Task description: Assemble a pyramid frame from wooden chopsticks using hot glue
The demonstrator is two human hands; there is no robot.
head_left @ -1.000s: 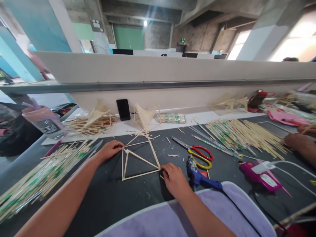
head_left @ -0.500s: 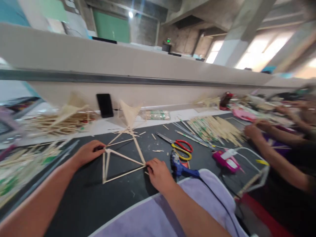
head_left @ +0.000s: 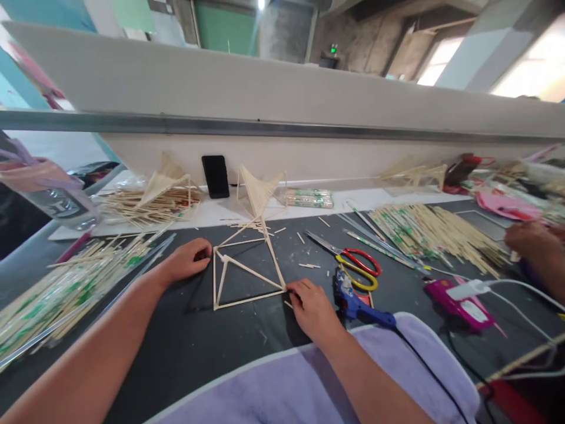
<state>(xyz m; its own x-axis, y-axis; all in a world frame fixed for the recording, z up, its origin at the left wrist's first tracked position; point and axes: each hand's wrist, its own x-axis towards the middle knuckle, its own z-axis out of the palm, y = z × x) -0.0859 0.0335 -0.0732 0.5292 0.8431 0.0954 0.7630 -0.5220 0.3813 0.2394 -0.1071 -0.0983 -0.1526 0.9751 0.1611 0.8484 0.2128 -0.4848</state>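
A stick frame (head_left: 249,299) made of thin wooden sticks lies on the dark tabletop between my hands, with several sticks crossing inside its outline. My left hand (head_left: 190,259) rests just beside its left corner, fingers loosely curled with a gap at the thumb, seemingly apart from the sticks. At the near right corner my right hand (head_left: 311,303) has its fingertips closed on the joint. Behind the frame stands a fan-shaped stick model (head_left: 256,189), partly overlapping it in view. A blue glue gun (head_left: 357,303) and red-and-yellow scissors (head_left: 348,259) lie right of my right hand.
Stick bundles (head_left: 75,282) lie at the left, more loose sticks (head_left: 428,232) at the right. A black phone (head_left: 215,176) leans on the back partition. A purple cloth (head_left: 282,388) covers the near edge. Another person's hand (head_left: 536,244) is at far right.
The view has swung left, so things sit further right. My left hand has come slightly away from the frame's left corner; my right hand stays at its corner.
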